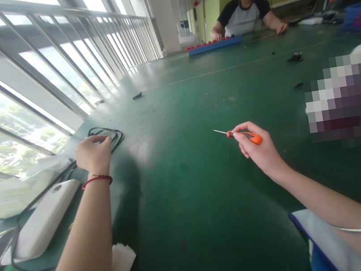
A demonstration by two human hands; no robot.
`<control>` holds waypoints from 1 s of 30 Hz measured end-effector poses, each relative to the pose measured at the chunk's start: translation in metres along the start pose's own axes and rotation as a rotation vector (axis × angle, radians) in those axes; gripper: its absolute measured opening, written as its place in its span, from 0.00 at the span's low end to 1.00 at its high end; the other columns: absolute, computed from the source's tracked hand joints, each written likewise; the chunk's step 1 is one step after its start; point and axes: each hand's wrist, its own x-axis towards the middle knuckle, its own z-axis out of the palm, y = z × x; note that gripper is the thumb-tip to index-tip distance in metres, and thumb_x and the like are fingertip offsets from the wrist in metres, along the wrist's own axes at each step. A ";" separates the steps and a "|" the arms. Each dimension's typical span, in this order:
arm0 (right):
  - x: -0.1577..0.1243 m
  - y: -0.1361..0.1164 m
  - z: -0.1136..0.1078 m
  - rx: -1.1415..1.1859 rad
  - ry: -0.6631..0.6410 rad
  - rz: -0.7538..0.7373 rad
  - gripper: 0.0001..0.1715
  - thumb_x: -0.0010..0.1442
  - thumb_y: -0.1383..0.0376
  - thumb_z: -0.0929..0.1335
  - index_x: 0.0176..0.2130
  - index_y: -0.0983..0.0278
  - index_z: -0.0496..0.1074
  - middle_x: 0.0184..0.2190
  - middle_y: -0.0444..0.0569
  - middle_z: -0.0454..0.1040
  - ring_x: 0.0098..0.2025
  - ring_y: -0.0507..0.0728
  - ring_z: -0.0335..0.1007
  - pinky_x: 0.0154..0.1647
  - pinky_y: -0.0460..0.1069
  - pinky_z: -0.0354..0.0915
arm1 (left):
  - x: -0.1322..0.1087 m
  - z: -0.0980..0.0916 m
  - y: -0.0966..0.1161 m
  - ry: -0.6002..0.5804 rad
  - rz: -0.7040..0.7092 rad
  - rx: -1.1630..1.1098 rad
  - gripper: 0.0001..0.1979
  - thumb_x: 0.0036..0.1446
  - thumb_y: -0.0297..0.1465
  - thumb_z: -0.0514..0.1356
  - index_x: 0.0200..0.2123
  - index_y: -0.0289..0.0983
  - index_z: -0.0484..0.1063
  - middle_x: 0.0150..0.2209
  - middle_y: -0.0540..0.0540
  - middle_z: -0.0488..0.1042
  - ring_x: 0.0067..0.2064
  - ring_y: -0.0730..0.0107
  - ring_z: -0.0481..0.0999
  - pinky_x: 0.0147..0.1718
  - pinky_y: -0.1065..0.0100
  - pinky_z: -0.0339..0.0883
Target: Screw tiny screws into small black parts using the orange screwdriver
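Note:
My right hand is closed round a small orange-handled screwdriver, its thin metal tip pointing left above the green table. My left hand reaches to the table's left side, fingers curled on a coiled black cable. A red cord circles that wrist. A silver bangle sits on my right forearm.
A white box-like device with a black lead lies at the left edge by the window railing. Small black parts are scattered on the far table. Another person sits at the far end behind a blue tray with red pieces. White paper lies near me.

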 end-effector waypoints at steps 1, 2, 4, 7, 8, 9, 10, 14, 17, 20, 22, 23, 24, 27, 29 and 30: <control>0.000 0.000 0.000 0.001 -0.005 0.001 0.10 0.56 0.58 0.68 0.34 0.63 0.69 0.16 0.37 0.60 0.16 0.47 0.54 0.15 0.43 0.52 | 0.004 -0.003 -0.006 -0.028 -0.008 -0.003 0.19 0.47 0.38 0.64 0.42 0.38 0.80 0.29 0.47 0.76 0.35 0.63 0.71 0.37 0.66 0.64; 0.000 0.000 0.000 0.000 -0.008 0.000 0.10 0.56 0.58 0.68 0.34 0.63 0.69 0.16 0.37 0.60 0.16 0.47 0.54 0.15 0.43 0.52 | 0.007 -0.005 -0.011 -0.078 0.020 -0.028 0.18 0.47 0.38 0.64 0.41 0.37 0.80 0.27 0.49 0.75 0.34 0.65 0.70 0.35 0.69 0.63; 0.000 0.000 0.001 0.000 -0.009 -0.005 0.10 0.56 0.58 0.68 0.34 0.63 0.69 0.16 0.37 0.60 0.16 0.47 0.54 0.15 0.43 0.52 | 0.011 -0.007 -0.017 -0.213 0.115 -0.084 0.17 0.47 0.36 0.65 0.40 0.35 0.80 0.25 0.51 0.74 0.33 0.68 0.70 0.33 0.72 0.60; 0.000 0.000 0.001 -0.001 -0.011 -0.001 0.10 0.56 0.58 0.68 0.34 0.63 0.69 0.16 0.36 0.60 0.16 0.47 0.54 0.15 0.43 0.52 | 0.015 -0.005 -0.020 -0.366 0.181 -0.045 0.15 0.46 0.35 0.65 0.38 0.34 0.81 0.24 0.52 0.74 0.33 0.69 0.71 0.32 0.74 0.59; 0.000 -0.001 0.001 -0.002 -0.011 0.003 0.10 0.56 0.58 0.68 0.34 0.63 0.69 0.16 0.36 0.60 0.16 0.47 0.54 0.15 0.43 0.52 | 0.016 -0.004 -0.021 -0.389 0.177 -0.012 0.15 0.45 0.35 0.65 0.37 0.34 0.81 0.24 0.53 0.74 0.34 0.69 0.71 0.32 0.74 0.59; 0.000 -0.001 0.001 -0.002 -0.013 0.006 0.10 0.56 0.58 0.68 0.34 0.63 0.69 0.15 0.36 0.60 0.16 0.47 0.54 0.15 0.43 0.52 | 0.016 -0.004 -0.021 -0.403 0.168 0.010 0.15 0.45 0.35 0.66 0.37 0.34 0.81 0.24 0.53 0.74 0.34 0.68 0.71 0.32 0.74 0.59; 0.000 -0.001 0.001 -0.003 -0.012 0.006 0.10 0.56 0.59 0.68 0.34 0.63 0.69 0.15 0.36 0.60 0.16 0.47 0.54 0.15 0.43 0.52 | 0.016 -0.004 -0.021 -0.413 0.158 0.015 0.15 0.45 0.35 0.66 0.36 0.34 0.81 0.23 0.53 0.74 0.33 0.68 0.71 0.32 0.74 0.58; -0.001 -0.001 0.000 -0.011 -0.017 0.003 0.10 0.56 0.59 0.68 0.34 0.63 0.69 0.16 0.37 0.60 0.16 0.47 0.54 0.15 0.43 0.53 | 0.013 -0.005 -0.023 -0.364 0.080 -0.113 0.14 0.45 0.33 0.67 0.36 0.34 0.81 0.23 0.55 0.74 0.33 0.72 0.71 0.33 0.75 0.58; -0.001 -0.001 0.000 -0.015 -0.024 0.007 0.10 0.56 0.58 0.68 0.35 0.63 0.69 0.17 0.37 0.60 0.17 0.47 0.55 0.16 0.43 0.53 | 0.011 -0.005 -0.025 -0.264 -0.026 -0.186 0.16 0.47 0.32 0.67 0.41 0.34 0.80 0.23 0.56 0.73 0.33 0.73 0.70 0.33 0.76 0.59; -0.001 0.000 0.000 -0.018 -0.030 0.005 0.10 0.56 0.58 0.68 0.35 0.62 0.69 0.17 0.37 0.60 0.17 0.47 0.54 0.16 0.43 0.53 | 0.012 -0.002 -0.028 -0.250 -0.087 -0.194 0.18 0.46 0.33 0.67 0.42 0.32 0.80 0.21 0.56 0.71 0.30 0.74 0.68 0.31 0.75 0.59; -0.001 0.000 0.000 -0.032 -0.029 0.003 0.10 0.56 0.58 0.68 0.35 0.62 0.69 0.17 0.37 0.60 0.17 0.47 0.54 0.17 0.44 0.53 | 0.014 0.000 -0.029 -0.255 -0.109 -0.207 0.18 0.46 0.33 0.68 0.42 0.32 0.80 0.19 0.56 0.70 0.29 0.74 0.67 0.31 0.75 0.59; -0.001 0.000 0.000 -0.038 -0.029 0.003 0.10 0.56 0.58 0.68 0.35 0.62 0.69 0.17 0.37 0.60 0.17 0.47 0.54 0.17 0.44 0.53 | 0.015 0.001 -0.030 -0.256 -0.115 -0.213 0.18 0.45 0.33 0.68 0.42 0.33 0.80 0.20 0.56 0.70 0.29 0.74 0.67 0.31 0.75 0.59; -0.001 0.000 0.000 -0.041 -0.031 0.003 0.10 0.56 0.58 0.68 0.35 0.62 0.69 0.17 0.37 0.60 0.17 0.47 0.55 0.17 0.44 0.53 | 0.016 0.002 -0.031 -0.257 -0.121 -0.216 0.18 0.44 0.33 0.68 0.41 0.33 0.80 0.20 0.56 0.70 0.29 0.74 0.68 0.31 0.74 0.60; -0.001 0.000 0.000 -0.039 -0.034 0.005 0.10 0.56 0.58 0.68 0.35 0.62 0.69 0.17 0.37 0.61 0.17 0.47 0.55 0.17 0.44 0.53 | 0.016 0.005 -0.033 -0.266 -0.134 -0.217 0.19 0.42 0.34 0.69 0.40 0.34 0.80 0.21 0.54 0.72 0.30 0.72 0.69 0.31 0.73 0.61; -0.001 0.000 0.000 -0.042 -0.035 0.005 0.11 0.56 0.58 0.68 0.35 0.62 0.69 0.17 0.37 0.61 0.18 0.47 0.55 0.18 0.44 0.54 | 0.016 0.007 -0.033 -0.270 -0.139 -0.208 0.20 0.41 0.35 0.69 0.40 0.34 0.80 0.22 0.53 0.72 0.30 0.70 0.70 0.32 0.72 0.62; -0.001 0.000 -0.001 -0.045 -0.035 0.006 0.11 0.56 0.58 0.68 0.35 0.62 0.69 0.17 0.37 0.61 0.18 0.47 0.55 0.18 0.44 0.54 | 0.015 0.007 -0.034 -0.270 -0.140 -0.201 0.21 0.40 0.36 0.70 0.40 0.34 0.81 0.22 0.52 0.73 0.30 0.69 0.70 0.32 0.71 0.62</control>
